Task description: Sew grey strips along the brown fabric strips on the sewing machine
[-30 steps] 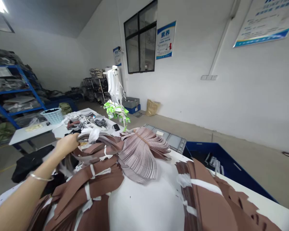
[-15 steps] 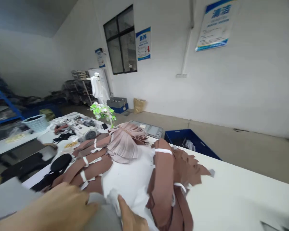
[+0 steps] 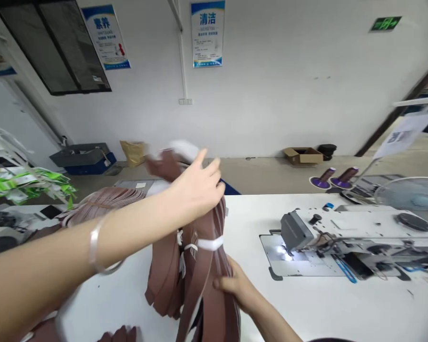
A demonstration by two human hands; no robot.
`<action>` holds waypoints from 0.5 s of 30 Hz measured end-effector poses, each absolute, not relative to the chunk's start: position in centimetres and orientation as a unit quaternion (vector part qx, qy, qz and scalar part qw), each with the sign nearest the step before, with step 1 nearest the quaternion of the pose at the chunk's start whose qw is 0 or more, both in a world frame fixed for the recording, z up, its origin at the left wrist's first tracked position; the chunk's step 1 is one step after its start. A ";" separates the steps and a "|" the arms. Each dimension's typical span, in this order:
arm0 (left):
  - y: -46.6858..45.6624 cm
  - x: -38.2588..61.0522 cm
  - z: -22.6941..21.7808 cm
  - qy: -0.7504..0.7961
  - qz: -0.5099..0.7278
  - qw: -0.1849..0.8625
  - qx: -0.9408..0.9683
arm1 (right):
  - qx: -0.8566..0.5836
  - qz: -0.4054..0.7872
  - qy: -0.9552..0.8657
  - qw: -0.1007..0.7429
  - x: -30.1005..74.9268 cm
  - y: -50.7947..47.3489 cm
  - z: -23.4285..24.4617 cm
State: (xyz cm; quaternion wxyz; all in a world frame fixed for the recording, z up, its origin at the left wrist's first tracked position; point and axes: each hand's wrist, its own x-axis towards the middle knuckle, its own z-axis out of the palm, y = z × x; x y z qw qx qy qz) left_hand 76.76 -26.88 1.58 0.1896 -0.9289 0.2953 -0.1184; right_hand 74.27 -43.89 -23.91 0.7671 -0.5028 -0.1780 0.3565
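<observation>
Your right hand (image 3: 243, 289) has its grip closed on the lower part of the brown bundle (image 3: 209, 270), thumb in front, while your left hand (image 3: 199, 186) is at its upper end with fingers partly spread; whether that grip holds anything, I cannot tell. Your bundle, wrapped by a white band (image 3: 211, 244), is over the white bench (image 3: 248, 225), left of the sewing machine (image 3: 356, 224).
</observation>
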 end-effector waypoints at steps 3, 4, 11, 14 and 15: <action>-29.6 80.2 -5.4 0.240 -0.118 -0.028 -0.963 | -0.499 0.427 -0.008 0.754 79.3 -45.6 -29.4; -30.3 80.3 -9.0 0.201 -0.088 -0.148 -0.964 | -0.508 0.439 0.028 0.740 80.6 -46.1 -31.5; -33.5 76.3 -33.9 -0.114 0.143 -0.440 -0.879 | -0.553 0.507 0.157 0.642 84.0 -47.3 -43.0; -33.6 76.4 -38.1 -0.198 0.179 -0.493 -0.828 | -0.538 0.515 0.166 0.647 83.4 -47.5 -45.0; -33.7 76.6 -38.8 -0.218 0.193 -0.519 -0.803 | -0.527 0.520 0.163 0.651 83.2 -47.7 -45.3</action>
